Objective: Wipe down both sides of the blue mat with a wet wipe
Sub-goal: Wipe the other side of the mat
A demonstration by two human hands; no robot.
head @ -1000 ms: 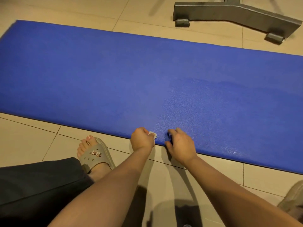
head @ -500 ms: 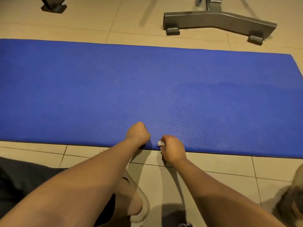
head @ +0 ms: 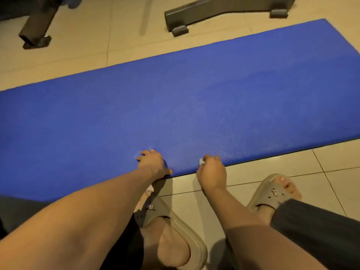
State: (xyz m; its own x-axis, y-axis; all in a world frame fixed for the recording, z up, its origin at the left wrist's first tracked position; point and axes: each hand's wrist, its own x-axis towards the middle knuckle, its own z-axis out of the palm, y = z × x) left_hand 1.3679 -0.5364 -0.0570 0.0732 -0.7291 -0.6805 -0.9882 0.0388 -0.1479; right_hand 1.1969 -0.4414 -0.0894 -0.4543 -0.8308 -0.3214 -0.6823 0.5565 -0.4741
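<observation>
The blue mat (head: 175, 106) lies flat across the tiled floor, with a darker damp patch on its right half. My left hand (head: 153, 164) grips the mat's near edge, fingers on top and thumb under it. My right hand (head: 211, 172) is beside it at the same edge, closed around a small crumpled white wet wipe (head: 201, 162) that pokes out by the knuckles. Whether the right hand also pinches the mat edge is unclear.
A grey metal frame foot (head: 194, 15) stands just beyond the mat's far edge, and a dark metal leg (head: 35, 34) is at the far left. My feet in grey slippers (head: 272, 193) rest on the tiles close to the mat's near edge.
The view has tilted and my feet have shifted in under my arms. The hands have spread slightly apart along the near edge; the left hand's fingers now lie over the mat.
</observation>
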